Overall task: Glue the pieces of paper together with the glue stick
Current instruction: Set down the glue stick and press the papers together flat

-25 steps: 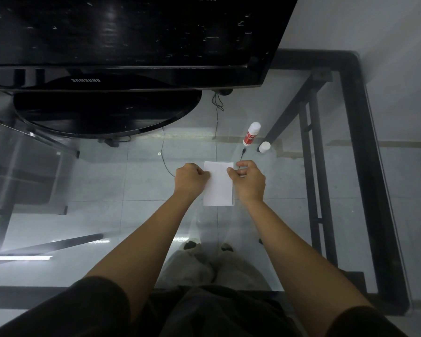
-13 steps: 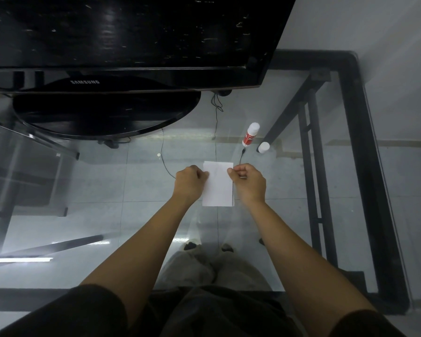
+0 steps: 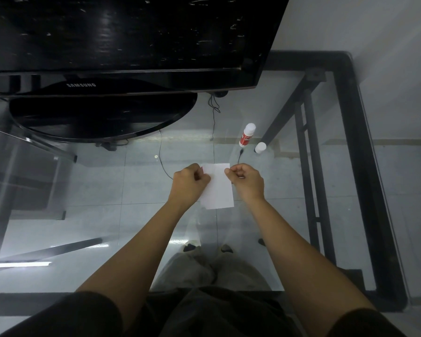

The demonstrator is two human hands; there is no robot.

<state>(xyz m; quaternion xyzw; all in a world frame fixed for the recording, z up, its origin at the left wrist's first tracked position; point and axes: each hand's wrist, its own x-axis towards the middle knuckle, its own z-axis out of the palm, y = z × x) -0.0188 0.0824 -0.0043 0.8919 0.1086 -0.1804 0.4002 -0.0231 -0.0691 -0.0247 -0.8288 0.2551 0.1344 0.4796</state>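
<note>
A: Head view. Paper [image 3: 218, 188] lying flat on the glass desk [image 3: 265, 239]. Left hand [image 3: 188, 184] curled at the paper's left edge, grip pinched together on that edge. A speck of red peeking out there by the fingertips.

B: And the right hand [image 3: 247, 181]?

A: Fisted at the paper's right edge, near the top corner, thumb and forefinger pinched shut on it.

B: One sheet or two?

A: Cannot tell; edges stacked too close to separate.

B: Glue stick [image 3: 247, 135]?

A: Beyond the paper, up and to the right, lying on the glass, uncapped. White cap [image 3: 260, 147] standing just beside it, further right of the paper. Black monitor [image 3: 122, 40] well beyond the paper, at the far side.
</note>
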